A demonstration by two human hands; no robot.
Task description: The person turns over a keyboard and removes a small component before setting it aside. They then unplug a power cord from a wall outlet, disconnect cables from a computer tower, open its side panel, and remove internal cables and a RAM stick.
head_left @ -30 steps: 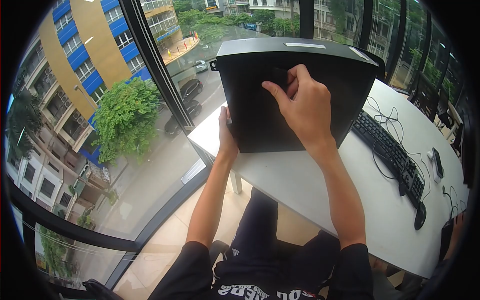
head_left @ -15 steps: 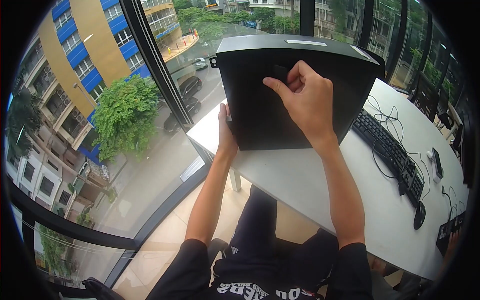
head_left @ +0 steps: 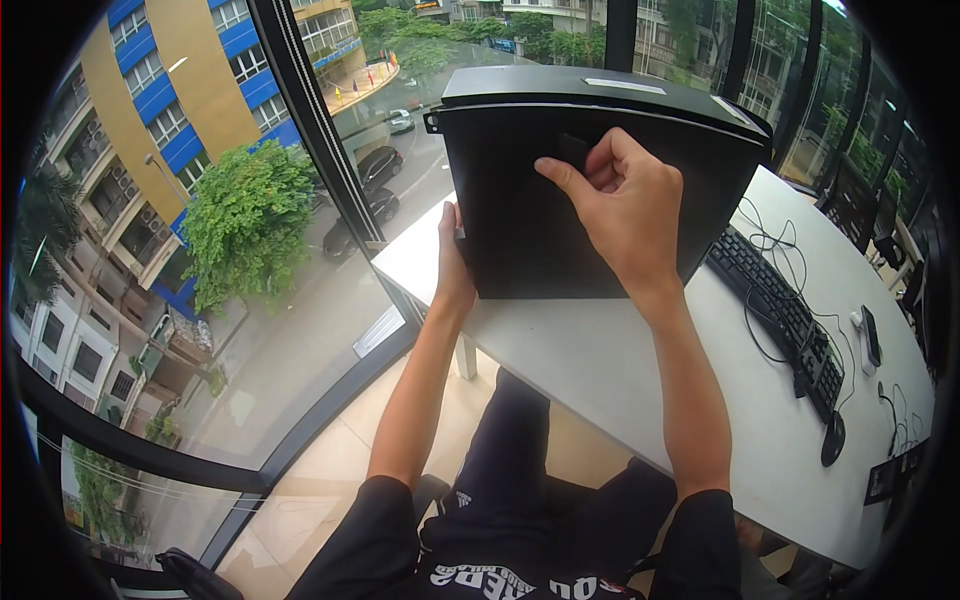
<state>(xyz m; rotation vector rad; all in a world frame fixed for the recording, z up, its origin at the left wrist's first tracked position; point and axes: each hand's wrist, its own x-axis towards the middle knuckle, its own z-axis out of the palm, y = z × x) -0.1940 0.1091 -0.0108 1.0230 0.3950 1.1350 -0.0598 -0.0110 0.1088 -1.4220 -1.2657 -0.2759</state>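
Note:
A black computer case [head_left: 540,230] stands upright on the white table [head_left: 560,335], its dark side panel facing me. A gap shows along the top between this panel and the grey upper face. My left hand [head_left: 454,265] holds the case at its lower left edge, the thumb up and the other fingers hidden behind it. In front of the panel, my right hand [head_left: 635,205] has its fingers curled at a dark latch [head_left: 573,150] near the upper middle, with the thumb stretched out to the left.
To the right lie a black keyboard [head_left: 780,315] with tangled cables, a black mouse [head_left: 833,438] and a small black-and-white item [head_left: 870,338]. Tall windows surround the table on the left and back. Chairs stand at the far right.
The panel's top edge has come slightly away from the case's upper face, opening a thin gap. My right hand has moved a little right and down with it.

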